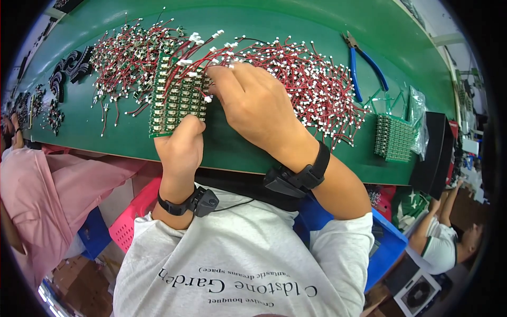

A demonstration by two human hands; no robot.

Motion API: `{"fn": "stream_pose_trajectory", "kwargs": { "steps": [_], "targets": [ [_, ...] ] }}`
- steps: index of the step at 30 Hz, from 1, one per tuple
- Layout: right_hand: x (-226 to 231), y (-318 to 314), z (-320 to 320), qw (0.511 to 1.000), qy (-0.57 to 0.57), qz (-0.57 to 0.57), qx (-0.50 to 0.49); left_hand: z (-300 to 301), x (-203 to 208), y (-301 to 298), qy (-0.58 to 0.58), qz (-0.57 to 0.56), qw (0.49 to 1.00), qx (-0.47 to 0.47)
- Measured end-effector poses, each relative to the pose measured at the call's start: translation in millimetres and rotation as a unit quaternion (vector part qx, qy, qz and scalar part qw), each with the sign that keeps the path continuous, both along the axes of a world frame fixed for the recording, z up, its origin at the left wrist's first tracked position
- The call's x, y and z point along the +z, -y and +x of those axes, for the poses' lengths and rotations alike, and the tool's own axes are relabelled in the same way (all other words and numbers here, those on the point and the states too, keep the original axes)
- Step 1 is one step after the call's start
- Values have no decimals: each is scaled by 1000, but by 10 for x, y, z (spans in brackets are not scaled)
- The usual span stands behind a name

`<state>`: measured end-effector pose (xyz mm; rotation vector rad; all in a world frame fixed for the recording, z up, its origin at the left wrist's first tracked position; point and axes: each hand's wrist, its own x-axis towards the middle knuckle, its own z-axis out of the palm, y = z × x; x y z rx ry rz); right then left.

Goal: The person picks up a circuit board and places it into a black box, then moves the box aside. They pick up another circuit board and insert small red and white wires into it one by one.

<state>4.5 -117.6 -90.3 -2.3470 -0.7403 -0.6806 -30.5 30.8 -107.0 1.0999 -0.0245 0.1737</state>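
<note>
A green circuit board panel (182,100) with rows of small white-and-metal parts is held up over the bench, its lower edge gripped by my left hand (182,142). Red and black wire leads (198,53) with white plugs stick out from the panel's upper part. My right hand (248,100) is at the panel's upper right side, its fingers pinched together around a wire lead. A white plug (207,99) shows just below those fingertips; the exact grip is partly hidden by the fingers.
To the right is a heap of red-and-black wire leads (317,90). Another heap (127,58), wired small boards, is behind the panel. Blue-handled cutters (364,63), a stack of green panels (393,138) and a clear plastic bag (418,121) are farther right. Co-workers sit on both sides.
</note>
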Motion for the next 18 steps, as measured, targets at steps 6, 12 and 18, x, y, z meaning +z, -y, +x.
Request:
{"fn": "stream_pose_trajectory", "kwargs": {
  "steps": [6, 12, 18],
  "targets": [
    [-80, -17, 27, 999, 54, -2, -2, -48, -39, 52, -13, -1, 1000, 3],
    [-42, 41, 20, 1000, 7, -18, -13, 2, 67, 101, -28, -49, 998, 27],
    [173, 226, 99, 986, -102, 61, 120, 185, 163, -210, -11, -52, 992, 116]
  ]
}}
